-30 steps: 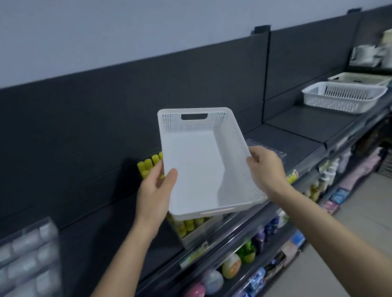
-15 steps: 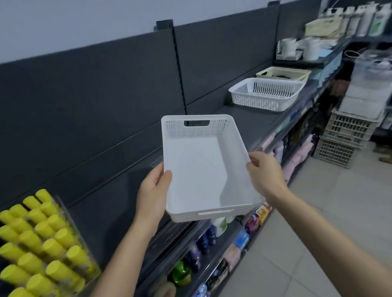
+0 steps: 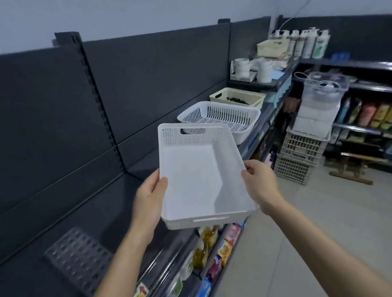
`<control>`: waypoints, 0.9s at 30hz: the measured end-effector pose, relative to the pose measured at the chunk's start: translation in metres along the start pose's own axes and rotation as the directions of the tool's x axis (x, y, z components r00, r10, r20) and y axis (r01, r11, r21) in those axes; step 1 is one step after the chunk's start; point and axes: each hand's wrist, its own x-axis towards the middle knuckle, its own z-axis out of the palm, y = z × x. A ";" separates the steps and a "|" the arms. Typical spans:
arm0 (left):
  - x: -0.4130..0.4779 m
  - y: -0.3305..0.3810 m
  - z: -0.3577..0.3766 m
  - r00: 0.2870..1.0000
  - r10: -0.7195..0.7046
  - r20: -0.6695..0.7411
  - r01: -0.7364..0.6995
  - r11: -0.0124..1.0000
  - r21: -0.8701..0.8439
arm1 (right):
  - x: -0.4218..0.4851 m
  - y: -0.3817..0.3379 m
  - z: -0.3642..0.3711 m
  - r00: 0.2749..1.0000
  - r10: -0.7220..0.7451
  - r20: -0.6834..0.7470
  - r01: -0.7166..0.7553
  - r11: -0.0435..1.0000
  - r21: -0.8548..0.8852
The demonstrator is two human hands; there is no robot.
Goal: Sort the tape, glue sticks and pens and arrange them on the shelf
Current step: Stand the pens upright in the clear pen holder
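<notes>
**Empty tray held over shelf edge, sorting not yet begun**

A person holds a white rectangular plastic tray point(image 3: 201, 179) with perforated walls in the air, above the front lip of a dark grey metal shelf point(image 3: 113, 206). The left hand point(image 3: 150, 195) grasps the tray's left long wall and the right hand point(image 3: 261, 184) grasps the right one. Each thumb lies on the rim, and the other fingers are hidden under the tray. The tray is empty. No tape, glue sticks or pens can be made out anywhere in view.

The main risk appears to be tipping. Both hands hold the half nearest the person, so the far end, at twelve o'clock, hangs unsupported and could dip once items are loaded.

A white slotted plastic basket point(image 3: 221, 118) sits on the shelf at one o'clock from the tray. Pushing the tray forward and to the right could knock into it, or into the cream rectangular plastic bin point(image 3: 238, 97) behind it.

A clear plastic holder with rows of round holes point(image 3: 80, 259) lies at eight o'clock and narrows the free space on that side.

If either hand slipped, the tray would probably fall onto the packaged goods point(image 3: 216, 251) on the lower shelves at six o'clock.
</notes>
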 end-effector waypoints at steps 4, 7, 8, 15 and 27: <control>0.065 0.000 0.039 1.000 0.000 0.029 0.000 1.000 -0.005 | 0.071 0.008 -0.013 1.000 0.010 -0.027 -0.010 1.000 0.006; 0.107 -0.001 0.066 0.999 0.006 0.042 -0.006 1.000 0.003 | 0.115 0.014 -0.022 0.999 0.005 -0.048 -0.004 1.000 0.007; 0.119 -0.001 0.074 0.999 0.008 0.043 -0.009 1.000 0.010 | 0.130 0.017 -0.024 0.999 0.004 -0.051 -0.003 1.000 0.021; 0.198 0.001 0.135 0.999 0.045 0.001 -0.045 0.998 0.053 | 0.240 0.035 -0.035 0.998 -0.042 -0.050 0.046 0.996 0.074; 0.314 0.008 0.267 0.958 0.038 -0.285 -0.019 0.997 0.072 | 0.442 0.056 -0.075 0.956 -0.225 0.187 0.201 0.970 0.139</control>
